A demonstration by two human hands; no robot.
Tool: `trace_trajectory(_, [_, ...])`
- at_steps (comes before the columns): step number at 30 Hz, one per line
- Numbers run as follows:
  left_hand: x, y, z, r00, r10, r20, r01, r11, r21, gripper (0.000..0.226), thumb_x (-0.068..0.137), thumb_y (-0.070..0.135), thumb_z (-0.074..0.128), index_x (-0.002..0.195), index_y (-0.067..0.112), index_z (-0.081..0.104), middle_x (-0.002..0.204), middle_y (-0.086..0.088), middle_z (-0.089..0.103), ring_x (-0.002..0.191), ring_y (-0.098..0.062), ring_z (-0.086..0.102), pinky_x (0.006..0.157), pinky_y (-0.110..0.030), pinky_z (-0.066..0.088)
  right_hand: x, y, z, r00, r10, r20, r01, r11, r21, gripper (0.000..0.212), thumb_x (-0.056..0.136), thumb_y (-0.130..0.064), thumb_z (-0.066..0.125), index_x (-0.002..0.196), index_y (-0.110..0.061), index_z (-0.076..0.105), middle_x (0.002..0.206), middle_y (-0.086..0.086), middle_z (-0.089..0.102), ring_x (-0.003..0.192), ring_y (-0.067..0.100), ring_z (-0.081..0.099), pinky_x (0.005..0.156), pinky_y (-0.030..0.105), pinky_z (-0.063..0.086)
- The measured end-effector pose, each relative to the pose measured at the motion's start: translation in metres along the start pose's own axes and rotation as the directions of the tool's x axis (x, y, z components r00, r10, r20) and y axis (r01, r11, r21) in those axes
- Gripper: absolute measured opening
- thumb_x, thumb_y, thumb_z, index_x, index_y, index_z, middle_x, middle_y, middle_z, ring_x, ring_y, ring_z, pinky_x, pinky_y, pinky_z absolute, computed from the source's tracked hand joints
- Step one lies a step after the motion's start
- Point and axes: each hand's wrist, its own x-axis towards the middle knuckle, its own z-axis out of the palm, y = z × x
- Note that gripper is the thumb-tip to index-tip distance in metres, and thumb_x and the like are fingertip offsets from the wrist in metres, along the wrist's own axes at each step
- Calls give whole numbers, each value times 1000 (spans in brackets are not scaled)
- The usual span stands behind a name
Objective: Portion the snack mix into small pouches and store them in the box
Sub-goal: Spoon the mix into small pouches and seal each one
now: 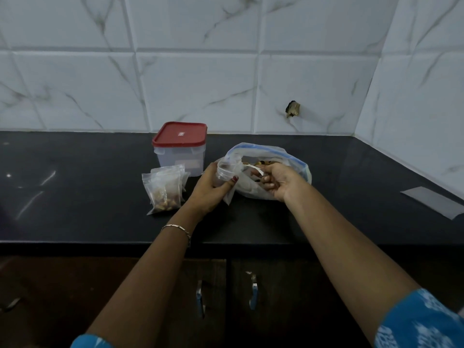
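A large clear zip bag (288, 159) of snack mix with a blue seal strip lies open on the black counter (75, 197). My left hand (209, 189) grips a small clear pouch (226, 172) held open at the big bag's mouth. My right hand (277, 182) holds a white plastic spoon (254, 169) with pieces of mix at the bag's opening. Several filled small pouches (164, 189) stand in a cluster to the left. Behind them sits a clear plastic box (180, 156) with its red lid (180, 133) on.
White marble-look tiles line the back and right walls. A grey flat strip (434, 200) lies at the counter's right end. Below the counter's front edge are dark cabinet doors with two metal handles (253, 295).
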Motion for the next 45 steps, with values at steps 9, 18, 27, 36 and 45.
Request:
trace_trajectory(9, [-7,0,-1,991,55,-126,-39,992,119,50,76,35,80,114,24,48,118,0,59,107,-13,58,89,-30,50,-36,-7,-17,998,-49,-39,48,998,-45,23,98,-5,43,112,-5,61,81,7,66,37,2,38,31,12,24])
trace_trajectory(18, [-14,5,1,997,6,-72,3,992,124,70,75,42,80,133,19,47,127,4,59,115,-12,56,99,-31,46,-78,-24,-24,995,-98,27,100,992,-78,19,94,-1,47,98,-5,65,76,4,68,38,2,36,30,14,24])
trace_trajectory(27, [-20,12,2,999,-11,-30,15,992,126,72,79,38,76,140,18,42,130,3,56,112,-8,51,91,-23,42,-104,-20,4,978,-182,99,205,915,-347,18,90,-3,53,90,-9,70,71,3,70,41,4,38,39,15,24])
trace_trajectory(36, [-15,5,2,994,-72,-79,77,995,62,68,77,43,77,131,15,48,125,0,59,112,-16,57,93,-30,47,-95,-8,16,778,-539,322,535,301,-789,25,96,-8,49,99,-24,68,97,1,72,89,16,68,70,38,57])
trace_trajectory(45, [-14,2,0,993,-65,-101,62,998,-33,62,74,38,81,122,17,47,121,-2,62,109,-16,61,94,-35,51,-102,-2,14,448,-593,669,448,-499,-742,24,93,-12,56,114,-17,65,105,5,67,95,26,64,75,34,48])
